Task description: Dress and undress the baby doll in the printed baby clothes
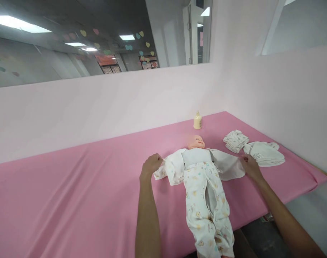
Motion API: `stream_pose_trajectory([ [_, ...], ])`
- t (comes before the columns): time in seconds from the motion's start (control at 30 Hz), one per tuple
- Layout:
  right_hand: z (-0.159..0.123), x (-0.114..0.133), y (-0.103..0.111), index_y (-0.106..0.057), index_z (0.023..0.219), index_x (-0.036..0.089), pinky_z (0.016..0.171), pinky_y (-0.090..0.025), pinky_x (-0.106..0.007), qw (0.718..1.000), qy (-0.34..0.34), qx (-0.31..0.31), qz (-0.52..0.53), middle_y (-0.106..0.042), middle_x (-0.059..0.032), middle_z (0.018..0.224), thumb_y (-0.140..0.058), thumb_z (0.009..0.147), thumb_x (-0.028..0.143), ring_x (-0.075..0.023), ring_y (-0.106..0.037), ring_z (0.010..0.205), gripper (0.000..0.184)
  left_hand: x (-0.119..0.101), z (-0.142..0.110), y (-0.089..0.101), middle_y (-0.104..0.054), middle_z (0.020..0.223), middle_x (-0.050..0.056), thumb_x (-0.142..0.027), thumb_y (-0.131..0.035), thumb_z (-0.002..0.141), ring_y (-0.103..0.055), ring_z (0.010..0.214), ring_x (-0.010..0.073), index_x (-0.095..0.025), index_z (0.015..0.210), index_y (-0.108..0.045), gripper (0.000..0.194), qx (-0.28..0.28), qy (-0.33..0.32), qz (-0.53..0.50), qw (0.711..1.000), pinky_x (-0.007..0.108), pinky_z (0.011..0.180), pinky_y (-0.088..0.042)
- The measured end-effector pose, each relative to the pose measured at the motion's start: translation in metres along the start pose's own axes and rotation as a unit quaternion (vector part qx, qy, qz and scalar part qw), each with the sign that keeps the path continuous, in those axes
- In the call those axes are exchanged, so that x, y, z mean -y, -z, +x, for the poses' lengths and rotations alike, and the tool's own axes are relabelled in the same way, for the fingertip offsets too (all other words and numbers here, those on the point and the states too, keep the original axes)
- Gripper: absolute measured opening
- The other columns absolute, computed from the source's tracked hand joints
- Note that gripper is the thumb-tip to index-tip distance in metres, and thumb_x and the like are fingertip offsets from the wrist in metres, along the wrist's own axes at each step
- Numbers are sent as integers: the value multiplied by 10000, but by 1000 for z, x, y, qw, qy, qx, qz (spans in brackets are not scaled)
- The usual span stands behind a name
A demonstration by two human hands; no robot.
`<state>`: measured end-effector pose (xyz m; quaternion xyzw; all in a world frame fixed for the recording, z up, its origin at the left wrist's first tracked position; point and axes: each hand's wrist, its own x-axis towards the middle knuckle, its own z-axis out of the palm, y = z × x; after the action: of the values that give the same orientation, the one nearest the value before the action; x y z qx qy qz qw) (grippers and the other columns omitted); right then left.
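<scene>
A baby doll [196, 141] lies on its back on the pink-covered table, its head toward the wall. Patterned baby trousers [202, 193] cover its legs and reach up over the belly. A white baby jacket [176, 166] lies spread out to both sides beneath the doll's chest. My left hand [152, 165] pinches the jacket's edge at the left sleeve. On the other side my right hand [250, 165] is closed on the jacket's right edge, drawing that panel out flat. The doll's arms are hidden by cloth.
A pale yellow pump bottle [197, 121] stands by the wall. Folded patterned clothing [235, 141] and a white garment [265, 153] lie to the right. The pink table cover [85, 186] has wrinkles at left; its right edge slopes toward me. A mirror [99, 43] hangs above.
</scene>
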<state>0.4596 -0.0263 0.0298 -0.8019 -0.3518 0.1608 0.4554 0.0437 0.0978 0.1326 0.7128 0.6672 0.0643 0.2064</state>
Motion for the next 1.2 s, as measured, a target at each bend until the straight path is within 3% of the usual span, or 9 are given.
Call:
stream_pose_trajectory([
  [0.13,-19,33,-28,-587,1069,93,942,-410,-446,974,177,-47,-136,-608,-185,1092,-428,799,330,-313,-522,1093,393,-15,12,-25,-647,1161,65,-418,-414,892,-620,969,183,-230,1114,-525,311,9,-29,-14,999,258,738,-431],
  [0.2,-31,65,-48,-565,1102,76,948,-412,-443,947,260,29,-188,-591,-205,1118,-344,889,306,-304,-519,1102,384,-31,18,-44,-607,1251,77,-477,-421,904,-601,1064,190,-231,1227,-474,410,7,-56,-7,998,275,830,-439],
  [0.33,-49,129,-100,-571,1154,159,972,-405,-310,892,363,162,-217,-613,-101,1177,-422,903,275,-204,-543,1106,314,-54,26,-71,-603,1215,120,-449,-397,934,-554,1149,267,-189,1116,-543,349,-25,-67,33,997,399,954,-401],
  [0.47,-53,165,-149,-622,1084,125,1014,-358,-373,830,407,247,-290,-621,-142,1154,-562,798,226,-273,-521,1146,309,-52,29,-70,-597,1180,141,-315,-318,959,-562,1130,272,-177,1020,-571,295,-75,-41,49,995,379,892,-428],
  [0.57,-53,176,-169,-623,1110,119,965,-383,-412,783,420,303,-344,-619,-162,1158,-646,729,259,-308,-547,1099,406,-44,31,-66,-633,1107,129,-322,-317,953,-608,1045,272,-182,1021,-573,300,-81,-20,46,995,366,822,-448],
  [0.67,-53,181,-176,-585,1195,132,952,-384,-442,747,425,338,-383,-600,-162,1201,-695,677,288,-326,-540,1111,552,-40,35,-69,-655,1050,136,-335,-288,956,-635,995,267,-181,1051,-574,338,-80,4,38,996,352,783,-454],
  [0.8,-54,185,-179,-520,1285,159,979,-362,-455,727,417,350,-419,-558,-164,1262,-739,635,324,-329,-506,1164,706,-36,37,-74,-665,1058,124,-394,-290,955,-637,998,263,-202,1020,-595,366,-76,21,28,997,340,766,-454],
  [0.97,-57,189,-183,-500,1307,143,951,-363,-473,724,412,335,-440,-522,-202,1279,-670,712,239,-348,-495,1165,627,-16,29,-72,-692,982,69,-631,-416,871,-645,940,246,-239,919,-616,443,-58,12,33,998,307,732,-450],
  [1.2,-43,186,-160,-536,1266,169,942,-375,-443,743,423,326,-403,-538,-170,1243,-642,731,305,-338,-495,1165,563,24,8,-86,-690,991,99,-484,-309,962,-655,929,261,-229,959,-615,398,-70,35,87,993,331,734,-443],
])
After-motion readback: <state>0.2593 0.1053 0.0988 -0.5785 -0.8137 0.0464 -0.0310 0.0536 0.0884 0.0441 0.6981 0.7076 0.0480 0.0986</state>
